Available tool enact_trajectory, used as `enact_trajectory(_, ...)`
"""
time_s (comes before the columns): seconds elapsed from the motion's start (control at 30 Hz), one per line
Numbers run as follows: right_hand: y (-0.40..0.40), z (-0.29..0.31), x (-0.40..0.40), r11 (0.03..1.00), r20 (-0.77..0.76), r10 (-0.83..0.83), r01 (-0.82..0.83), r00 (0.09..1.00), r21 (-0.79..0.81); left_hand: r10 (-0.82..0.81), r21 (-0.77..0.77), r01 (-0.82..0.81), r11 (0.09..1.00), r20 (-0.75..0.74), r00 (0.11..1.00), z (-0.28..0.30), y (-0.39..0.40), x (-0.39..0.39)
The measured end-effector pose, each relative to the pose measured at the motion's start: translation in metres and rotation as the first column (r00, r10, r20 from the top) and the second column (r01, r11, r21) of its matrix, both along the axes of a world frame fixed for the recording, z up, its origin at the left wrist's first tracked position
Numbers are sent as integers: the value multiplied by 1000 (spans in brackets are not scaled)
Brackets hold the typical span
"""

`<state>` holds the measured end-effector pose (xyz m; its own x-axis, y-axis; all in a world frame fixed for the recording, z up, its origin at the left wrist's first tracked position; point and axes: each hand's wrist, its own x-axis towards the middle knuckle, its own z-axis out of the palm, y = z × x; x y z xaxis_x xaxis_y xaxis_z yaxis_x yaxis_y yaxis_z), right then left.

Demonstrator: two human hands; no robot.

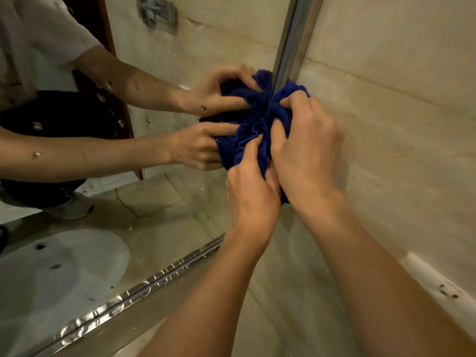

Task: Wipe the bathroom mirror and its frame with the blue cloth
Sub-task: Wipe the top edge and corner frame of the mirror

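Both hands clench the bunched blue cloth (260, 130) against the mirror frame (288, 50), the chrome upright strip at the right edge of the mirror (159, 140). The left hand (253, 191) has its grip closed on the cloth's lower folds, and the right hand (306, 150) has its grip closed on the upper part. The cloth seems to wrap onto the glass, though the reflection blurs where it ends; a white sink (59, 274) shows reflected at the near left.
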<state>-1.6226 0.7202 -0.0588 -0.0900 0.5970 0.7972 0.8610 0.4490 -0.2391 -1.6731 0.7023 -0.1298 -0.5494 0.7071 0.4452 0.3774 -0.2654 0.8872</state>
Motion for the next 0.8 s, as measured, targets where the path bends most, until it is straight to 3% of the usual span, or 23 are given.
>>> enact_trajectory(0.2, 1, -48, -2, 1000, -40, -13, 14, 999, 26, -30, 28, 31, 999, -36, 999, -44, -3, -2)
enact_trajectory(0.4, -1, -92, -4, 1000, -108, 2, 0, 994, 14, -57, 26, 56, 998, 40, 998, -85, -7, 0)
enact_trajectory(0.57, -11, -169, 0, 966, -35, 6, -15, 999, -257, -72, -250, 82, 965, 52, 996, -155, -19, -4)
enact_trajectory(0.67, -15, -220, -2, 867, 112, -49, 98, 993, -488, -169, -546, 231, 806, 162, 972, -194, -30, -4)
enact_trajectory(0.73, -20, -245, -6, 827, 107, -70, 117, 992, -549, -174, -581, 288, 761, 244, 954, -213, -36, -7)
enact_trajectory(0.8, -21, -259, -5, 847, 107, -76, 121, 991, -518, -185, -588, 261, 766, 187, 965, -226, -36, -7)
